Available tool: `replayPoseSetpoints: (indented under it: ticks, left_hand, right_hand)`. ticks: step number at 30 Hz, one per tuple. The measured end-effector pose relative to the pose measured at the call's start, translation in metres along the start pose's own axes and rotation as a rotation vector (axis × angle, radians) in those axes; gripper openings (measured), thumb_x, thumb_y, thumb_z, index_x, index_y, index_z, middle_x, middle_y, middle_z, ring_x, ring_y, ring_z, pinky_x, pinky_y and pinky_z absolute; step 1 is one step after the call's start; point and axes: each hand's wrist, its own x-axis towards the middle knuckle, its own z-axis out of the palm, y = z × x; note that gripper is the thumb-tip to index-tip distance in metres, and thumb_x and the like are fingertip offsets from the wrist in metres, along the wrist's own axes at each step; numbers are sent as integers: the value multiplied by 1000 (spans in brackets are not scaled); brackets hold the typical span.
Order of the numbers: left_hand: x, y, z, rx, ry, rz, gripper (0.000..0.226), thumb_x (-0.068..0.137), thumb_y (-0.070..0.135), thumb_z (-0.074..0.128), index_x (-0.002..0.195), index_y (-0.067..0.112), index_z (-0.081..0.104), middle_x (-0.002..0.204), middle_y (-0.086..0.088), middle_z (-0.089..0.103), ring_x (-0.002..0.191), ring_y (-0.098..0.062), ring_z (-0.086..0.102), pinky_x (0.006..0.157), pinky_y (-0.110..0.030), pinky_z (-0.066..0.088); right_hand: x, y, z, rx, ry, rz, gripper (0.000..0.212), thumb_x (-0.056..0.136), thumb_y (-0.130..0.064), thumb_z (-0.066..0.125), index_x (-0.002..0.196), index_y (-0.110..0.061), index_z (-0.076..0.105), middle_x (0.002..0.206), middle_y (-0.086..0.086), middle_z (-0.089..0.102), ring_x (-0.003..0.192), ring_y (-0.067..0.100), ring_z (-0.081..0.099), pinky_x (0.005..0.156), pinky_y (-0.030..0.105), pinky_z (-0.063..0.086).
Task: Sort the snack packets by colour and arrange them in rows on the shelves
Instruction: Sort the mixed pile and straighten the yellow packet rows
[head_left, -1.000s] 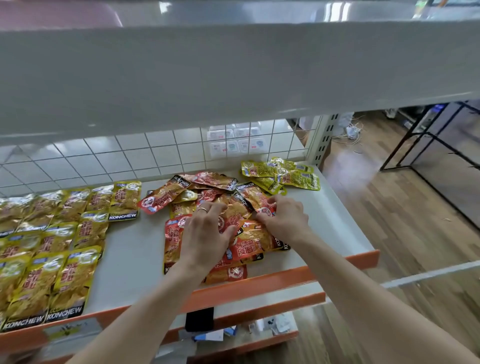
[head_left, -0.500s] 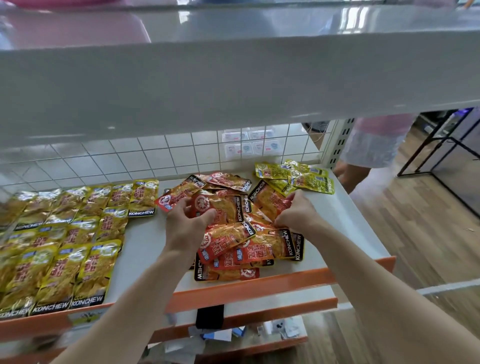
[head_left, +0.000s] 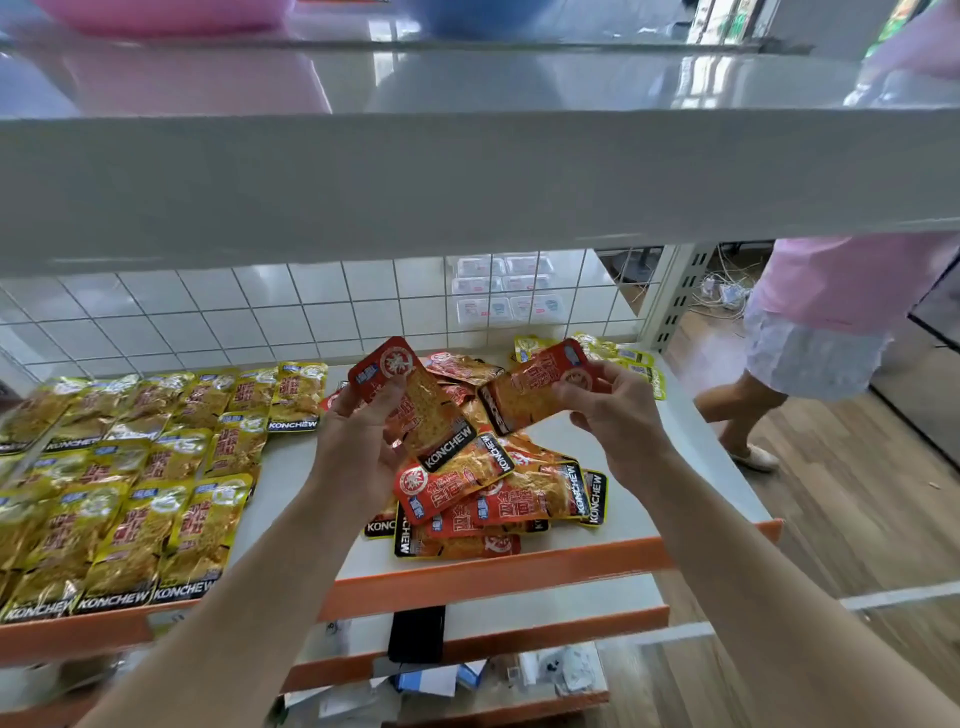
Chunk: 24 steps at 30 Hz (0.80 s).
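My left hand (head_left: 358, 441) grips a red snack packet (head_left: 415, 400), lifted and tilted above a loose pile of red packets (head_left: 498, 493) on the white shelf (head_left: 296, 478). A second red packet (head_left: 535, 387) is pinched in my right hand (head_left: 613, 415), raised beside the first. Gold packets (head_left: 130, 478) lie in neat rows on the left part of the shelf. A few yellow-green packets (head_left: 634, 361) sit at the back right corner.
An upper shelf (head_left: 467, 171) overhangs close above, with pink and blue bowls on top. A wire grid back panel (head_left: 260, 317) closes the rear. A person in pink (head_left: 831, 312) stands at the right on the wooden floor. Lower shelves hold a black phone (head_left: 415, 634) and papers.
Both hands rose off the red pile, each lifting one red packet. The view tilted up, and the person in pink came further into view at right.
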Motion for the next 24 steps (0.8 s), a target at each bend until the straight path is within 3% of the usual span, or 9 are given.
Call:
replayPoseSetpoints:
  ticks: [3,7,10,13,16,20,24]
  left_hand:
    - [-4,2,6,18,-35,-23,21,95,10,63,115,18,61,91,-3,75,89,-22,71,67,-42,61]
    - [-11,2,9,85,-149,-57,36,89,-11,54,119,9,58,95,-10,69,91,-26,68,67,-40,58]
    - [-18,1,13,120,-205,-93,43,84,-22,47,115,6,57,95,-14,69,90,-28,69,71,-39,58]
    - [-22,0,15,112,-215,-129,36,85,-21,50,114,-1,57,103,-19,71,99,-31,69,81,-43,56]
    - [-29,0,13,104,-228,-133,30,87,-19,53,112,-4,60,98,-16,75,95,-29,71,82,-42,55]
    - [-37,5,-4,100,-257,-166,39,87,-16,55,124,-3,57,108,-19,74,102,-33,71,86,-45,56]
    - [-50,22,-30,212,-301,-157,43,88,-11,60,129,3,57,110,-14,74,98,-29,73,78,-41,58]
  right_hand:
    - [-4,-10,-1,161,-22,68,10,89,-4,68,97,-9,67,89,5,71,79,14,69,64,27,57]
    - [-15,-20,-6,228,-84,98,15,94,-9,62,109,-10,65,95,5,73,86,17,71,66,37,58]
    - [-27,-26,-10,255,-133,89,11,97,-13,58,106,-18,62,90,3,74,85,18,73,70,42,59]
    - [-42,-30,-12,249,-133,75,11,99,-17,55,105,-25,60,94,4,72,84,18,73,68,40,60]
    - [-58,-34,-10,233,-102,64,11,101,-20,52,108,-26,58,100,8,69,85,19,73,71,41,62]
    - [-81,-39,2,207,-88,71,12,99,-20,55,110,-23,57,101,10,71,88,24,73,77,47,61]
    - [-108,-42,26,218,-121,129,36,83,-23,67,117,-18,54,107,20,72,94,32,72,79,50,60]
